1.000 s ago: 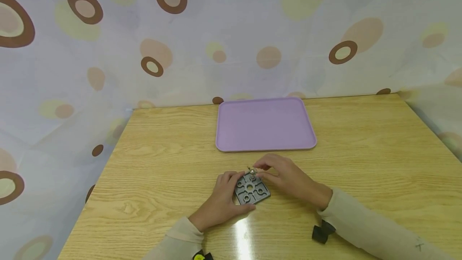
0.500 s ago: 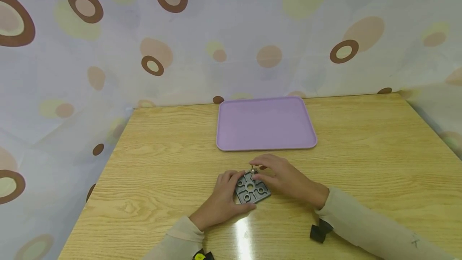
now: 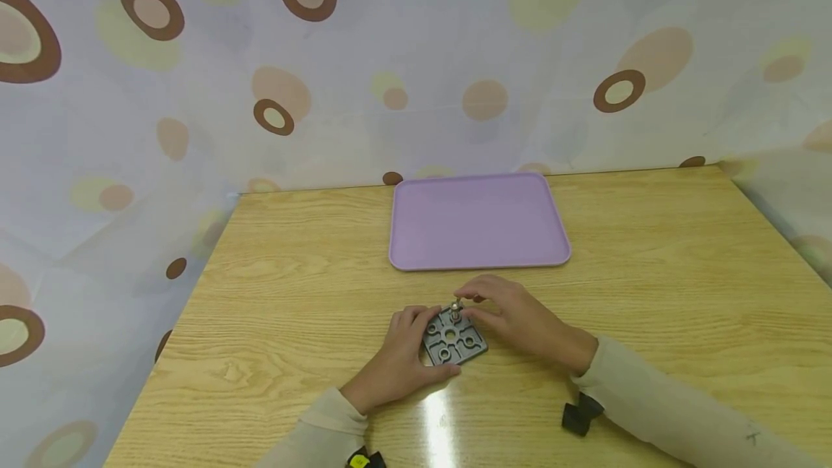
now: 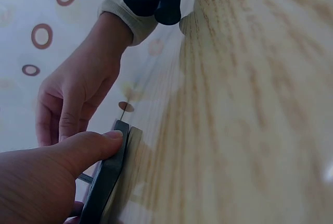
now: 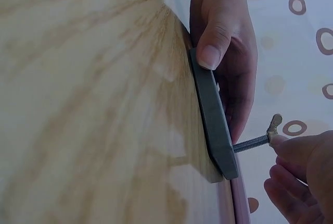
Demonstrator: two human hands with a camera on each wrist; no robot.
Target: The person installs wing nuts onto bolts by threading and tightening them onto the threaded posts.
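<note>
A square grey metal plate [image 3: 450, 336] with ribs and several round holes lies on the table in the head view. My left hand [image 3: 399, 363] grips it by opposite edges, thumb at the near side and fingers at the far side. From a hole near the far corner rises a threaded bolt [image 5: 252, 144], topped by a brass-coloured wing nut [image 5: 274, 129]. My right hand [image 3: 516, 313] has thumb and forefinger at this wing nut, pinching it. In the right wrist view the thumb touches its base and one wing sticks up. The bolt's lower end is hidden.
A purple tray [image 3: 479, 222] lies flat behind the hands near the table's back edge. The wooden table [image 3: 292, 273] extends to both sides. Patterned cloth [image 3: 416, 56] hangs behind it. Black wrist mounts [image 3: 581, 414] sit under the sleeves.
My right thumb and forefinger have moved left over the bolt and then back right, and the wing nut has changed its angle. My left hand and the plate have stayed in place.
</note>
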